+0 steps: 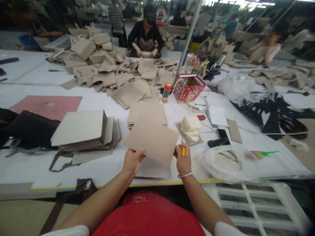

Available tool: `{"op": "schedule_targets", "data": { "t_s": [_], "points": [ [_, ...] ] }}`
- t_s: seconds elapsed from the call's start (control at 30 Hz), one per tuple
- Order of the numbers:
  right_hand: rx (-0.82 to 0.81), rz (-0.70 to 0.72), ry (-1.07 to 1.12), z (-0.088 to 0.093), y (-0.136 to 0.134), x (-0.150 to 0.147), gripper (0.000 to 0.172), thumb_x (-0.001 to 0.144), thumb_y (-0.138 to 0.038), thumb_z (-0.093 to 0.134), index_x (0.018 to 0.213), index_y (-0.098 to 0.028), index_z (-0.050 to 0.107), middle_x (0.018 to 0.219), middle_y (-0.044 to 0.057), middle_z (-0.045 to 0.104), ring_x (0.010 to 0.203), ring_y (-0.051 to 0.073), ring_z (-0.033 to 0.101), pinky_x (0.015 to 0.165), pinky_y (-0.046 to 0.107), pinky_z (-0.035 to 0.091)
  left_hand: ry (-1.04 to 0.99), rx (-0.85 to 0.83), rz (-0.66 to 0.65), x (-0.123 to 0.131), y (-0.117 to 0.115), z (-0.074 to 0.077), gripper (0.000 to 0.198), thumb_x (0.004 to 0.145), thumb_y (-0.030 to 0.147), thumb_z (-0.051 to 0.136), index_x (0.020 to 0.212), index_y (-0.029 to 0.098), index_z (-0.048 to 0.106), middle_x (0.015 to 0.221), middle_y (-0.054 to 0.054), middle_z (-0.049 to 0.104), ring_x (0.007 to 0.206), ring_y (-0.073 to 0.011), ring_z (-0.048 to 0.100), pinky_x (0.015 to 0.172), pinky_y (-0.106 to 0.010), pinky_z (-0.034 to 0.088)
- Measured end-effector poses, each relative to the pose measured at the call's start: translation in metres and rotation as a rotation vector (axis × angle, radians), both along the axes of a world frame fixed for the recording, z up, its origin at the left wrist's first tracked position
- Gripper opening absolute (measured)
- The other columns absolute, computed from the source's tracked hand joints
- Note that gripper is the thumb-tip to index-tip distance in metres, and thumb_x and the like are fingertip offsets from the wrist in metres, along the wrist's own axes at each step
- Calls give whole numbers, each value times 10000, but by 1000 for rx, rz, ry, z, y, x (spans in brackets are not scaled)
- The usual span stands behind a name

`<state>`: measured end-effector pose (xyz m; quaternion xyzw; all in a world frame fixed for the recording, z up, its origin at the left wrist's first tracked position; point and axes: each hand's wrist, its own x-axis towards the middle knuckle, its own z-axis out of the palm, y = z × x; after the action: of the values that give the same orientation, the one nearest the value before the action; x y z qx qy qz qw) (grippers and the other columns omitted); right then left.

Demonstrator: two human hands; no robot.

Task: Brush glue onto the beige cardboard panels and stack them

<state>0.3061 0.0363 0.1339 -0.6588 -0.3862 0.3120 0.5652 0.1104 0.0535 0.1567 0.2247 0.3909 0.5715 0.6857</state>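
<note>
Here we are at the front edge of the white cutting table [29, 173], and two hands are up over it! The left hand [133, 162] is curled around the near-left side of one tan card sheet [151, 141], fingers on top, gripping it firmly. The right hand [183, 160] pinches the sheet's right edge, closed around one yellow pencil [183, 151] as well, with one silver bracelet [184, 175] on that wrist. The sheet is tilted, held just above the table's front edge, and a second pale sheet [152, 168] lies directly beneath it.

Just ahead, toward the middle of the table, sits one low stack of tan sheets [147, 113]. Over on the left side: one thick stack of grey-backed boards [78, 127], one black bag [31, 127] beside it, and one pink board [45, 106] farther back. To the right of the hands, two cream foam blocks [190, 127] sit on one tan tray [183, 132], close to one black phone [222, 136].

Toward the far edge, a big heap of tan bag pieces [118, 65] spreads out, and one co-worker [145, 36] across the table has both hands on a tan piece. One orange-capped bottle [166, 92] and one red printed box [189, 88] stand nearby, their writing too small to read!
</note>
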Motion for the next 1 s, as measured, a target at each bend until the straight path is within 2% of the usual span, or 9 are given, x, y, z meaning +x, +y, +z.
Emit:
{"op": "schedule_targets", "data": {
  "t_s": [0.17, 0.27, 0.37, 0.47, 0.57, 0.73, 1.0],
  "points": [
    [-139, 55, -147, -21, -24, -4, 302, 721, -431, 568, 873, -203, 441, 725, -15, 504, 669, 131, 500, 661, 273, 431, 24, -132, -49, -3, -26, -31, 548, 598, 223, 720, 1105, 213, 512, 999, -47, 640, 920, -193, 604, 748, -331, 513],
    [-177, 79, -233, -30, -34, 0, 291, 740, -441, 541, 873, -200, 446, 756, 6, 520, 694, 144, 511, 684, 281, 425, 118, -165, -125, -21, -31, -44, 470, 689, 372, 644, 1114, 223, 508, 1048, -50, 625, 901, -181, 604, 716, -312, 515],
    [-229, 144, -388, -39, -41, 6, 253, 791, -438, 473, 884, -202, 462, 787, 19, 541, 696, 148, 518, 676, 274, 412, 337, -170, -122, -49, -29, -59, 433, 757, 497, 522, 1071, 200, 541, 992, -47, 638, 827, -163, 600, 642, -269, 496],
    [-296, 223, -543, -47, -44, 9, 245, 834, -422, 403, 917, -202, 476, 776, 22, 563, 643, 148, 523, 625, 261, 391, 653, -162, -172, -74, -25, -78, 392, 742, 498, 530, 894, 148, 617, 788, -26, 645, 695, -142, 571, 577, -232, 451],
    [-323, 277, -667, -55, -36, 7, 263, 855, -402, 361, 954, -189, 481, 773, 36, 579, 627, 155, 536, 598, 255, 372, 914, -114, -238, -86, -20, -94, 341, 735, 468, 531, 765, 146, 639, 652, -1, 613, 615, -130, 539, 553, -225, 415],
    [-392, 335, -799, -68, -13, 4, 288, 861, -389, 344, 988, -175, 489, 676, 25, 568, 573, 155, 522, 550, 241, 332, 1157, -19, -272, -89, 0, -104, 300, 738, 422, 508, 667, 164, 643, 659, -3, 636, 662, -145, 557, 618, -235, 401],
    [-456, 352, -852, -82, 4, 2, 298, 871, -369, 340, 1007, -159, 501, 669, 30, 568, 547, 131, 487, 535, 228, 296, 1264, -76, -349, -87, 21, -110, 330, 707, 464, 516, 586, 170, 608, 558, 4, 586, 593, -147, 531, 555, -236, 361]
  ]
}}
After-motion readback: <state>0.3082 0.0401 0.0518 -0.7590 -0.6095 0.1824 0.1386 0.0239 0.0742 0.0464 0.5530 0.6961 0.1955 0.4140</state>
